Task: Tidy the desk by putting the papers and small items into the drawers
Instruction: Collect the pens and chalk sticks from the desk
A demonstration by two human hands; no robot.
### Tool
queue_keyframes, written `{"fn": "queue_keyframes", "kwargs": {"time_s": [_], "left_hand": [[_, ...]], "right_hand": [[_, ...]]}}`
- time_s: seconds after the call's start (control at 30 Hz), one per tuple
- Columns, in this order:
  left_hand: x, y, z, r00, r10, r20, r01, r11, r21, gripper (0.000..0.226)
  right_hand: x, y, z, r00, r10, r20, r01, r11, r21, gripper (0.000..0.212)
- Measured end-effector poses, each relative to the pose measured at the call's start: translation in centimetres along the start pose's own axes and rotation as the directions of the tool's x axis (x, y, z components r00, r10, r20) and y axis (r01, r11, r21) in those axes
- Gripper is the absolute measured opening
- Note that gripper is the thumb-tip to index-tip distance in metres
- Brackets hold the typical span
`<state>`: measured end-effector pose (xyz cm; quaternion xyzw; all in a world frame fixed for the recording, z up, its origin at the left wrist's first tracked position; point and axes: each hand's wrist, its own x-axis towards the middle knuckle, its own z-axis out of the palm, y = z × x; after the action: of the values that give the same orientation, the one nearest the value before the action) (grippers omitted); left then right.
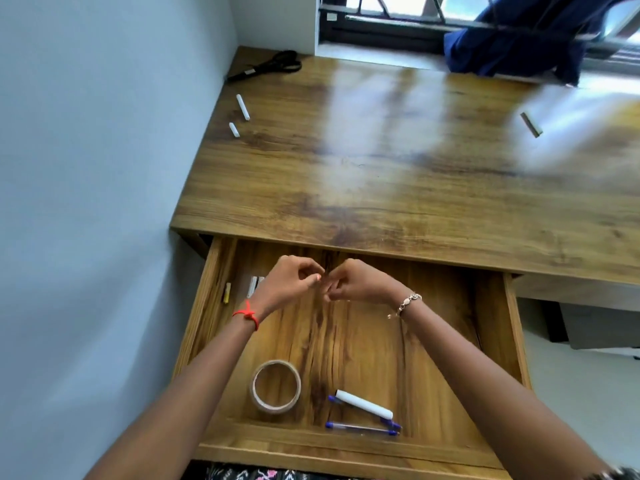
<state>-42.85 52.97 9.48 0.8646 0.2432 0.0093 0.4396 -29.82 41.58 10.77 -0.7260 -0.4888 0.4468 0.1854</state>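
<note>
The wooden drawer [493, 317] is pulled out under the desk [381, 168]. My left hand [289, 285] and my right hand [360, 284] hover over its back part, fingers curled, fingertips almost touching each other. I see nothing between the fingers. Lying in the drawer are a tape roll [275, 386], a white marker [363, 404], two blue pens [362, 427], a small yellow stick [227, 292] and white pieces [252, 286], partly hidden by my left hand. On the desk lie two white sticks [242, 107] [234, 129] at the left and a grey stick [531, 124] at the right.
A black cable [266, 65] lies in the desk's far left corner. A blue cloth [519, 36] hangs at the window behind the desk. A wall [86, 168] runs along the desk's left side. A grey box [595, 327] stands under the desk at the right.
</note>
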Motion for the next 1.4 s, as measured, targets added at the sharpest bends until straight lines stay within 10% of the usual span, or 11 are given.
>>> {"fn": "queue_keyframes", "kwargs": {"time_s": [0.3, 0.8, 1.27, 1.4], "left_hand": [[6.6, -2.8, -9.9, 0.919, 0.04, -0.392, -0.003, 0.996, 0.094, 0.032], [13.0, -13.0, -13.4, 0.916, -0.02, -0.401, 0.192, 0.899, 0.394, 0.092], [13.3, -13.4, -13.1, 0.883, 0.003, -0.47, 0.208, 0.894, 0.397, 0.091], [13.2, -13.2, -13.1, 0.881, 0.004, -0.473, 0.206, 0.897, 0.391, 0.091]], "right_hand": [[8.4, -4.3, -6.7, 0.934, -0.04, -0.355, 0.063, 0.997, 0.053, 0.013], [24.9, -8.6, -9.6, 0.793, -0.01, -0.609, 0.091, 0.991, 0.102, 0.018], [33.7, -12.4, -9.2, 0.826, -0.081, -0.558, -0.005, 0.988, -0.152, 0.017], [33.5, -12.5, -10.0, 0.802, -0.013, -0.598, 0.052, 0.997, 0.048, 0.018]]}}
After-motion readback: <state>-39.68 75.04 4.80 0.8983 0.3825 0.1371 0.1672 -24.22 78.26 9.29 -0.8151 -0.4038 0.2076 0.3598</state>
